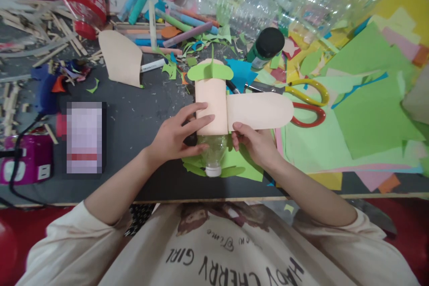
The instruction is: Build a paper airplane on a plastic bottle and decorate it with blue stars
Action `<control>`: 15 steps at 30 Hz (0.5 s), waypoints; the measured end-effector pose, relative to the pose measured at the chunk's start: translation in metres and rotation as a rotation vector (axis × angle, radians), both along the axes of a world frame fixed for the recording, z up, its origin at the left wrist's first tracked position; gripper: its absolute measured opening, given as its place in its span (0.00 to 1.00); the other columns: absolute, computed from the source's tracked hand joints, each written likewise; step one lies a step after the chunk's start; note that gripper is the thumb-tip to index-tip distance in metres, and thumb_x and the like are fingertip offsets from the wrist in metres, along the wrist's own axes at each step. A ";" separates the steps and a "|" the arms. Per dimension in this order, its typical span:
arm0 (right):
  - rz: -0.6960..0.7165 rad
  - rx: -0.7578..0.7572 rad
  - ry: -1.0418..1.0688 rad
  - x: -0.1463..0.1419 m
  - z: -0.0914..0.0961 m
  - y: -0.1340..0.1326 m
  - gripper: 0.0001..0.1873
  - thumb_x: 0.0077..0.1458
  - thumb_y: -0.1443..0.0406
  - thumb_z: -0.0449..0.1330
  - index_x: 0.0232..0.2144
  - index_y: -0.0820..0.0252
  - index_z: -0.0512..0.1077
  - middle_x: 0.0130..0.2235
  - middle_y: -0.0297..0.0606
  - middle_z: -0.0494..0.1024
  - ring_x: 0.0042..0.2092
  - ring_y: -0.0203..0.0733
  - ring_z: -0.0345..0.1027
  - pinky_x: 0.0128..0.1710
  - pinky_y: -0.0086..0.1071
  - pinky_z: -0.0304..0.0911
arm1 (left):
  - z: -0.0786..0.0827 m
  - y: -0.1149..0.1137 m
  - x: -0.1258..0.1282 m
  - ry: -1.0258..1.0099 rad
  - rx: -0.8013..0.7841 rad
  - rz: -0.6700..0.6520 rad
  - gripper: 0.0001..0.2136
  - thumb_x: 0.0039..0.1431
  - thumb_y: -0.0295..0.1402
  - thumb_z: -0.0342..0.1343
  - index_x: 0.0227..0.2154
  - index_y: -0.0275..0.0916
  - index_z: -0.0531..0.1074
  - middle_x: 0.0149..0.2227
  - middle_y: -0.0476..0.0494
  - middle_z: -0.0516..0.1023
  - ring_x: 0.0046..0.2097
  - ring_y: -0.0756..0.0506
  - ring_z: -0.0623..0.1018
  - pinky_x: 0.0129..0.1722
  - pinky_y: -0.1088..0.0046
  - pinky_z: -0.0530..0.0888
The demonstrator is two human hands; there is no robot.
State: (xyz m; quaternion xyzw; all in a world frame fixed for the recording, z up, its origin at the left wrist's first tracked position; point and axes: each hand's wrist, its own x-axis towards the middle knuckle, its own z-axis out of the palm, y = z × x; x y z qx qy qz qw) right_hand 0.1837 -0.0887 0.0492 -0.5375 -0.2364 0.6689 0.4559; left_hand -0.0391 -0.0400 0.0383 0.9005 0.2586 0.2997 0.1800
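Note:
A clear plastic bottle (214, 145) lies with its white cap (213, 171) towards me. Peach paper (211, 98) is wrapped round its body, and a green paper strip (210, 72) with an upright fin crosses its far end. My left hand (177, 132) holds the bottle from the left, its fingers spread over the wrapped paper and the thumb near the clear neck. My right hand (256, 143) pinches the lower edge of a round-ended peach paper piece (259, 111) against the bottle's right side. Some right fingers are hidden under this piece.
Scissors (310, 115) with yellow and red handles lie right of the paper piece. Another peach piece (121, 59), a dark-capped jar (268, 44), markers (137, 2) and a glue gun (47, 87) with a cord surround the work. Green sheets (372, 94) cover the right side.

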 end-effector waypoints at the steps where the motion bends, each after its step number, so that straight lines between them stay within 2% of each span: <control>1: 0.021 0.009 -0.007 0.001 -0.001 -0.001 0.17 0.42 0.54 0.71 0.20 0.59 0.72 0.18 0.30 0.72 0.18 0.32 0.62 0.18 0.28 0.63 | 0.000 0.000 0.000 -0.001 0.001 0.000 0.25 0.65 0.48 0.53 0.61 0.47 0.63 0.58 0.34 0.69 0.48 0.42 0.76 0.39 0.69 0.77; 7: 0.116 0.033 -0.083 0.003 -0.003 -0.002 0.18 0.49 0.54 0.67 0.17 0.59 0.72 0.15 0.30 0.70 0.18 0.32 0.62 0.21 0.28 0.61 | 0.000 0.000 0.001 -0.032 0.027 -0.010 0.25 0.65 0.47 0.54 0.62 0.45 0.62 0.57 0.32 0.70 0.47 0.42 0.76 0.38 0.70 0.77; 15: 0.150 0.030 -0.101 0.003 -0.001 -0.002 0.20 0.50 0.51 0.65 0.17 0.58 0.71 0.15 0.29 0.69 0.18 0.31 0.60 0.22 0.29 0.59 | 0.000 0.000 -0.001 -0.007 0.010 -0.002 0.25 0.65 0.47 0.53 0.62 0.47 0.63 0.58 0.34 0.69 0.49 0.42 0.76 0.39 0.69 0.78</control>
